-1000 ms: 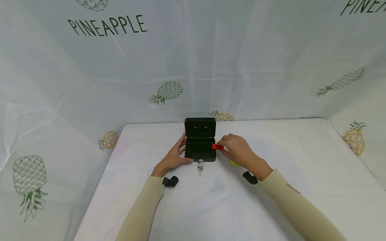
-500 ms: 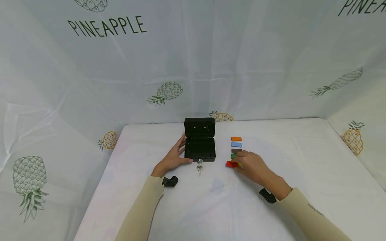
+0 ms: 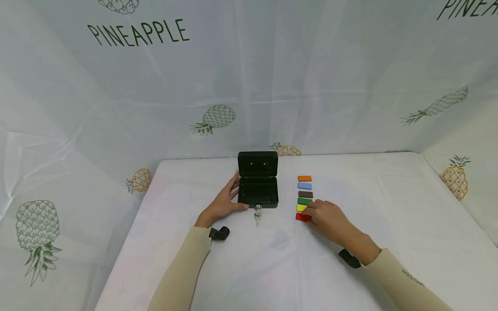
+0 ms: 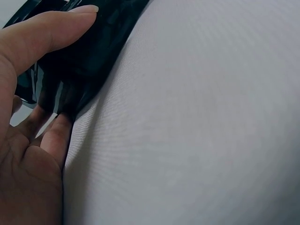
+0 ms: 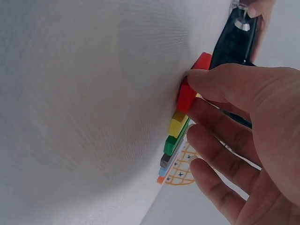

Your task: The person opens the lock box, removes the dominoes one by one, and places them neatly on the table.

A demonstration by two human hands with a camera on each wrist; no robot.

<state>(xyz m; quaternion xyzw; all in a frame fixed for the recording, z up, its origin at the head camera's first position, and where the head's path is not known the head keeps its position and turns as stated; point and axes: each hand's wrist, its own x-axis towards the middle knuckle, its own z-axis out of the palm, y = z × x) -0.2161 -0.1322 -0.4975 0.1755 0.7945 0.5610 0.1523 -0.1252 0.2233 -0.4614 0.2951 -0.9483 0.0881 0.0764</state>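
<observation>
A small black cash box (image 3: 258,192) stands with its lid (image 3: 258,164) raised, and keys (image 3: 258,216) hang from its front lock. My left hand (image 3: 221,206) holds the box's left side, thumb at the front corner and fingers along the side. To the right of the box, my right hand (image 3: 328,221) pinches a red block (image 5: 187,97) between thumb and forefinger, down at the near end of a row of coloured blocks. Beyond it lie a yellow block (image 3: 301,208), a green block (image 3: 304,201), a dark brown block (image 3: 305,194), a blue block (image 3: 304,186) and an orange block (image 3: 304,178).
A white cloth covers the table (image 3: 249,268). Behind it hangs a pale curtain (image 3: 330,86) printed with pineapples. Both wrists carry a black camera mount, such as the left mount (image 3: 219,233).
My right hand has carried the red block from the box's right edge toward me and rightward, to the near end of the row, uncovering the other blocks. The left hand has stayed put.
</observation>
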